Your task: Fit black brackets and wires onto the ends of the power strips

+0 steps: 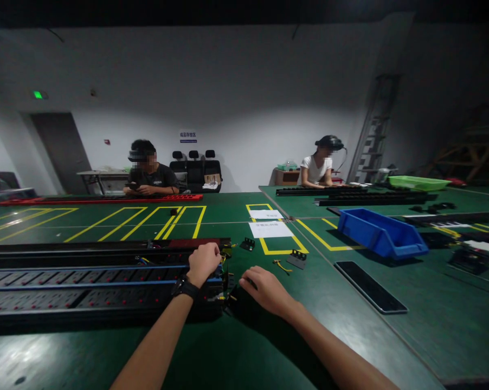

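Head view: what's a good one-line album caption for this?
Left hand at the end of long black rails, right hand close by, over a green table.

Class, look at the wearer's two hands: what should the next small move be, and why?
Probably a slight leftward move of the right hand to the black rail assembly's end: the left hand is already there, while the right is just beyond it.

The left hand [205, 262] is over black rails [114, 295], the right hand [266, 287] at its four o'clock, a blue bin [362, 230] at the right hand's two.
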`<state>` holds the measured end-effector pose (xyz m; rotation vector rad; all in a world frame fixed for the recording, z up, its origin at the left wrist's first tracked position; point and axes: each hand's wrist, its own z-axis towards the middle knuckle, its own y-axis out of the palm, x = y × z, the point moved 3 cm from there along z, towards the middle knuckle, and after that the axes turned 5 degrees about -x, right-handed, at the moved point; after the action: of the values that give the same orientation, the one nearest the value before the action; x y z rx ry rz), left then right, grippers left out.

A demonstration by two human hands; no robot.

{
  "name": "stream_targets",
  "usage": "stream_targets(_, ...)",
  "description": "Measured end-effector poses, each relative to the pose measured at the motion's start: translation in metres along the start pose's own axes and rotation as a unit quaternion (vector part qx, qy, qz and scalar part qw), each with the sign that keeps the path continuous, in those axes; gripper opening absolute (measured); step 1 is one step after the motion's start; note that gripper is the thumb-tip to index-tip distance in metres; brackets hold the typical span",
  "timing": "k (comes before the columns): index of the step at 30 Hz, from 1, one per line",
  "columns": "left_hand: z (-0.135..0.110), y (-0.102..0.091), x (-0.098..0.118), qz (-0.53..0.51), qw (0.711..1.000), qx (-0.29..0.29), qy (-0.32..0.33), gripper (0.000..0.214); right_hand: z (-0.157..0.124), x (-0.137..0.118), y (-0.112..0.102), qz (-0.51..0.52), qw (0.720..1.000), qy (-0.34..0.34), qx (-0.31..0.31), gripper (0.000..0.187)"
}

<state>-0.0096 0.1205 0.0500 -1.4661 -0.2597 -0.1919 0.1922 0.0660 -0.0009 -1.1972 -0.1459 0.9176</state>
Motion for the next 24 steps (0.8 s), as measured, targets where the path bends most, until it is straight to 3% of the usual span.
stream_targets(5, 0.013, -0.005, -0.004, -0.001, 1.000, -0.010, 0.023, 0.016, 0.003, 0.005, 0.003, -0.021, 1.000, -0.006, 0.013, 0.019)
stream_targets(12, 0.053, -0.015, 0.005, -0.015, 0.991, -0.042, 0.127, 0.013, 0.009, 0.007, 0.014, -0.061, 0.997, 0.030, -0.022, 0.018)
stream_targets(18, 0.071, 0.004, -0.016, -0.172, 0.959, -0.068, 0.214, 0.019, 0.015, 0.022, 0.020, -0.003, 0.998, 0.059, -0.011, 0.018)
stream_targets(21, 0.076, 0.006, -0.027, -0.218, 0.953, -0.042, 0.205, 0.020, 0.020, 0.004, 0.010, 0.032, 0.997, 0.047, 0.057, 0.019)
stream_targets(24, 0.077, 0.006, -0.026, -0.230, 0.951, -0.028, 0.202, 0.018, 0.026, -0.046, 0.000, 0.077, 0.992, -0.033, 0.095, 0.019)
